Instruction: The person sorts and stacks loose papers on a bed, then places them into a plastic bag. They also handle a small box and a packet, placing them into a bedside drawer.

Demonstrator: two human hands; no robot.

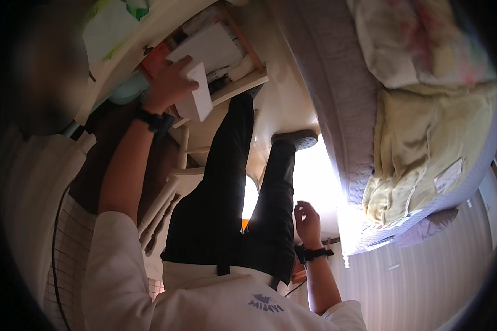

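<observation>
My left hand (172, 85) grips a white box (199, 93) from above, over the front of a pulled-out drawer (242, 87). Inside that drawer lie a larger pale box (211, 45), a red item (155, 60) and several small things too blurred to name. The white box is tilted, and its lower end overhangs the drawer's edge. Beside my right thigh hangs my right hand (307, 223), its fingers loosely curled and apart, with nothing visible in it. Each wrist wears a black band.
Left of my legs stands a wooden chair (161, 207) with turned spindles. A bed with a grey quilted cover (335, 82) runs along the right, bearing a yellow-green garment (406, 149). A green-and-white package (112, 31) lies on the desktop (165, 20). Strong glare whitens the floor.
</observation>
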